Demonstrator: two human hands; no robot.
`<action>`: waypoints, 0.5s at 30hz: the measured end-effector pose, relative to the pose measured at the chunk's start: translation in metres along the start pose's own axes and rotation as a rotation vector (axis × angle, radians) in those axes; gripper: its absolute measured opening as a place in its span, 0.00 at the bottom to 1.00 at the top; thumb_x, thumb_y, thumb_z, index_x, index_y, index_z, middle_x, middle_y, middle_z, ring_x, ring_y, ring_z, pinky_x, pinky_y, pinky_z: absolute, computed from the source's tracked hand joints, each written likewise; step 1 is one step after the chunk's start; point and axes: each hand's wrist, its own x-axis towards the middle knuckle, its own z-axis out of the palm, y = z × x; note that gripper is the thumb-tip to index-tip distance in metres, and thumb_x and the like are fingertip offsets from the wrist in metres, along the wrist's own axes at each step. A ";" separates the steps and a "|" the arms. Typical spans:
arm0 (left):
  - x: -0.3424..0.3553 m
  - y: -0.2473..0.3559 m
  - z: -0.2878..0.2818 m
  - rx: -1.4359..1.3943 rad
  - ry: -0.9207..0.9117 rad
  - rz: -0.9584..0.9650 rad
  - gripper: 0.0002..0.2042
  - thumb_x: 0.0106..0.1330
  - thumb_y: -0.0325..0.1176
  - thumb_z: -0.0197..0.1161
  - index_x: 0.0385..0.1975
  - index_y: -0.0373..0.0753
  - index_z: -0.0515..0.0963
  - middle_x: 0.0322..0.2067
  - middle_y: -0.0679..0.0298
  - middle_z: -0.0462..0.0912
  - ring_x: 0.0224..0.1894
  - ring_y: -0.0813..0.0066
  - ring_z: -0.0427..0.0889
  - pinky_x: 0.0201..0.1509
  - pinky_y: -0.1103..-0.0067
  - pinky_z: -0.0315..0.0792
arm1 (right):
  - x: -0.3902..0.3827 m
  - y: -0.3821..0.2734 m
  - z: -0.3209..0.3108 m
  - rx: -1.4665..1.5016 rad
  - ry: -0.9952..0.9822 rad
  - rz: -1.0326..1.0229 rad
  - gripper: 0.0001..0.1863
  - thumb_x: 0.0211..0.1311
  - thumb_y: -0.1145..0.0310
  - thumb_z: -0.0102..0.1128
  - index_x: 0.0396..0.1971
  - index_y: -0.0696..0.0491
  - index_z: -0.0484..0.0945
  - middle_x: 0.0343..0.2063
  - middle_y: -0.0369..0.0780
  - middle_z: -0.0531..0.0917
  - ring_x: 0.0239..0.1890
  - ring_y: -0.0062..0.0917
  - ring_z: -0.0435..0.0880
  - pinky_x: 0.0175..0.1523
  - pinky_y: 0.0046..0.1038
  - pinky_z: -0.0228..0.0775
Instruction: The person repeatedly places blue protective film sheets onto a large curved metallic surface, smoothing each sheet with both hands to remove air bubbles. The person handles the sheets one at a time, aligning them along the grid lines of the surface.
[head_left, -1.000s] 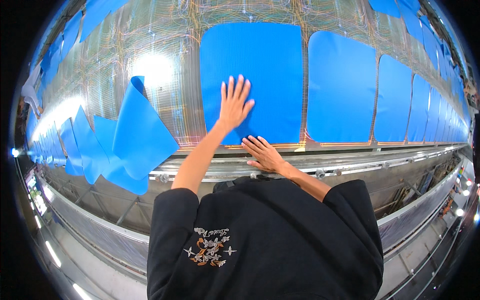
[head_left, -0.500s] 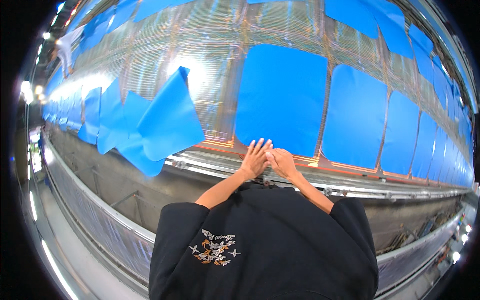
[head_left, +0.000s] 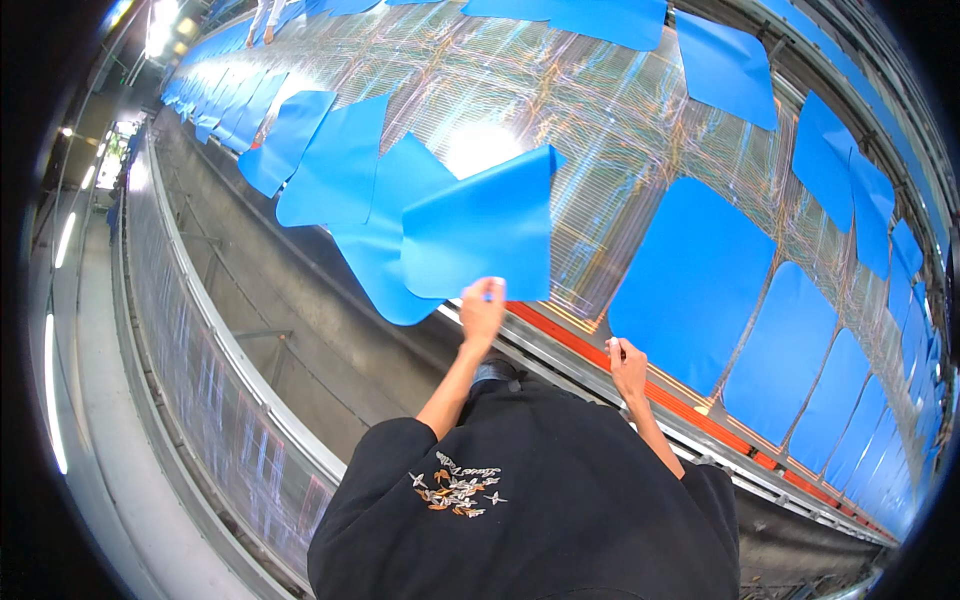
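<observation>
My left hand (head_left: 483,314) is at the lower edge of a loose blue sheet (head_left: 480,232), its thumb and fingers pinched together there. That sheet is partly folded, with one corner raised, and overlaps another loose blue sheet (head_left: 375,268) that hangs over the near edge. Further right, my right hand (head_left: 628,368) hovers by the red strip, with fingers curled and thumb against them; whatever it may hold is too small to make out. A flat blue sheet (head_left: 692,285) with rounded corners lies just beyond it on the lined, shiny surface (head_left: 590,215).
More blue sheets (head_left: 785,345) lie in a row to the right, others (head_left: 725,65) along the far side. A red strip (head_left: 560,335) and metal rail edge the surface. At left runs a long barrier (head_left: 215,330). Another person's legs (head_left: 265,20) show at the far left.
My hands, together beside the flat sheet before, are now apart. The left has gone to the loose folded sheet; the right has curled its fingers. The view has turned leftward.
</observation>
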 end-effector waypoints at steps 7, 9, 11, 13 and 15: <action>0.139 -0.208 -0.119 0.359 0.158 0.012 0.35 0.59 0.50 0.77 0.56 0.28 0.75 0.47 0.44 0.83 0.48 0.57 0.83 0.51 0.63 0.78 | 0.036 -0.095 0.140 0.237 0.132 0.063 0.17 0.74 0.60 0.58 0.38 0.60 0.86 0.30 0.45 0.90 0.31 0.28 0.90 0.40 0.30 0.79; 0.157 -0.184 -0.110 0.009 -0.338 -0.296 0.28 0.61 0.50 0.76 0.46 0.29 0.79 0.37 0.51 0.84 0.34 0.65 0.83 0.36 0.70 0.77 | 0.036 -0.109 0.152 0.227 0.178 0.097 0.17 0.75 0.60 0.58 0.41 0.61 0.86 0.31 0.44 0.90 0.33 0.26 0.90 0.41 0.29 0.80; 0.161 -0.169 -0.115 -0.249 -0.577 -0.502 0.22 0.64 0.50 0.74 0.33 0.31 0.81 0.26 0.59 0.83 0.22 0.74 0.78 0.23 0.76 0.72 | 0.035 -0.127 0.168 0.201 0.181 0.076 0.18 0.76 0.61 0.57 0.43 0.62 0.86 0.31 0.43 0.90 0.33 0.22 0.89 0.41 0.26 0.80; 0.162 -0.170 -0.115 -0.461 -0.664 -0.592 0.19 0.71 0.47 0.67 0.26 0.36 0.80 0.23 0.64 0.81 0.20 0.79 0.75 0.21 0.80 0.70 | 0.034 -0.141 0.183 0.194 0.234 0.088 0.18 0.75 0.60 0.58 0.41 0.62 0.86 0.30 0.44 0.90 0.32 0.25 0.89 0.40 0.29 0.79; 0.166 -0.150 -0.113 -0.570 -0.673 -0.475 0.19 0.73 0.46 0.64 0.28 0.35 0.81 0.25 0.64 0.83 0.23 0.80 0.78 0.26 0.80 0.72 | 0.034 -0.142 0.191 0.230 0.279 0.112 0.19 0.74 0.58 0.59 0.40 0.61 0.86 0.27 0.43 0.89 0.30 0.26 0.87 0.40 0.31 0.77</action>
